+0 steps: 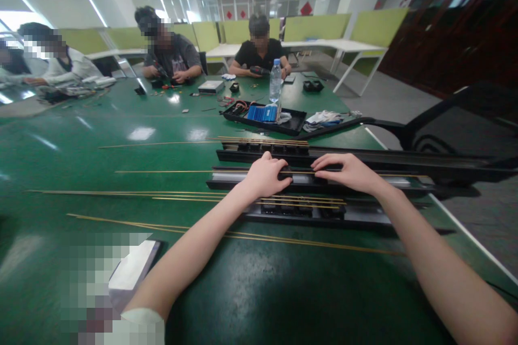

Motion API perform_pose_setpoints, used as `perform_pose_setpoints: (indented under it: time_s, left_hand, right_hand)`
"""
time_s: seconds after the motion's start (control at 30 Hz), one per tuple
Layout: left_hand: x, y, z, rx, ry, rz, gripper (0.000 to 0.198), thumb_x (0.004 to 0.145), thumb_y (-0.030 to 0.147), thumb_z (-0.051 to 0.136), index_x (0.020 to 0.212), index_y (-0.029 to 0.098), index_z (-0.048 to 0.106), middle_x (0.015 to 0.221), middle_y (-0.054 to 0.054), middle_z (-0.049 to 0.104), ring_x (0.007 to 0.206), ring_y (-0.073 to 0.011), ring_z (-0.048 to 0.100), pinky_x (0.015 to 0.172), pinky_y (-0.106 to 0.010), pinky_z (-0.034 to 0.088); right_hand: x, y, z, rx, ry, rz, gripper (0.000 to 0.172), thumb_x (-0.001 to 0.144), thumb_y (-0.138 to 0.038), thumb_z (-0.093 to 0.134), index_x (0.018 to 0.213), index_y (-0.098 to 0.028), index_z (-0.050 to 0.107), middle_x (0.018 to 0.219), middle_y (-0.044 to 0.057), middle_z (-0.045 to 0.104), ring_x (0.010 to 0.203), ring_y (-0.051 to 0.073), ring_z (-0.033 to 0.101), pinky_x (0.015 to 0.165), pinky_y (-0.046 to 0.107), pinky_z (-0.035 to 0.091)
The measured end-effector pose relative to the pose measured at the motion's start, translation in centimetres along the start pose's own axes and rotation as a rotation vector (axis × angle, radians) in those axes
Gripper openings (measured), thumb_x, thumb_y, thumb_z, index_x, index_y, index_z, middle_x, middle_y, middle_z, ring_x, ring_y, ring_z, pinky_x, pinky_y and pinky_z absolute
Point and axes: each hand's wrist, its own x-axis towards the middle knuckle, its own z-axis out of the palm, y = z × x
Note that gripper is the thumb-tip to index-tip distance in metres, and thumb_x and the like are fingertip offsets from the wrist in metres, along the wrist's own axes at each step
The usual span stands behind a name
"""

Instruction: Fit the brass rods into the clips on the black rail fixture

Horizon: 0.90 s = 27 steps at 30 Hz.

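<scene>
Left hand (265, 175): thumb and forefinger closed on either side of a small black block (285, 172) in the middle black channel (230, 177). Right hand (346, 172): over the same channel, to the right of the left hand, thumb and forefinger slightly parted at a thin gold-coloured rod (162, 172); cannot tell whether they pinch it. This rod lies along the channel and runs out past its end, left of the left hand. Just beyond both hands: far channel (364, 159), with rods over black blocks. Just nearer than the hands: near channel (368, 216), likewise loaded; then loose rods (303, 241) on the green tabletop (283, 291). White box (135, 267) beside the left forearm. Farther beyond the hands: black tray (298, 123) with blue packets (263, 113), water bottle (275, 86), seated co-workers.
</scene>
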Motion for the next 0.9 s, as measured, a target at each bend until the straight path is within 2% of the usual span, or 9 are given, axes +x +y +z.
perform_pose_setpoints:
  time_s: [0.37, 0.63, 0.9]
  left_hand:
    - [-0.1, 0.0, 0.0, -0.006, -0.005, -0.019, 0.043, 0.088, 0.05, 0.056, 0.119, 0.021, 0.064, 0.101, -0.007, 0.072, 0.106, -0.0284, 0.051, 0.087, -0.037, 0.05]
    - [-0.2, 0.0, 0.0, -0.001, -0.012, -0.022, 0.043, 0.088, 0.049, 0.056, 0.12, 0.021, 0.063, 0.103, -0.008, 0.071, 0.107, -0.0287, 0.05, 0.088, -0.038, 0.049]
    - [-0.2, 0.2, -0.2, -0.001, -0.001, -0.017, 0.041, 0.088, 0.048, 0.057, 0.119, 0.021, 0.064, 0.103, -0.007, 0.072, 0.106, -0.0283, 0.051, 0.088, -0.037, 0.05]
  right_hand:
    - [0.6, -2.0, 2.7, -0.261, 0.133, -0.085, 0.022, 0.087, -0.041, 0.064, 0.095, -0.025, 0.076, 0.102, 0.005, 0.075, 0.097, 0.028, 0.067, 0.083, 0.04, 0.053]
    - [0.8, -3.8, 5.4, -0.456, 0.214, -0.124, 0.019, 0.088, -0.033, 0.06, 0.092, -0.023, 0.076, 0.097, 0.008, 0.076, 0.092, 0.029, 0.066, 0.083, 0.044, 0.049]
    - [0.7, -4.1, 5.8, -0.533, 0.209, -0.172, 0.019, 0.09, -0.03, 0.058, 0.093, -0.02, 0.074, 0.099, 0.009, 0.075, 0.095, 0.029, 0.064, 0.087, 0.045, 0.046]
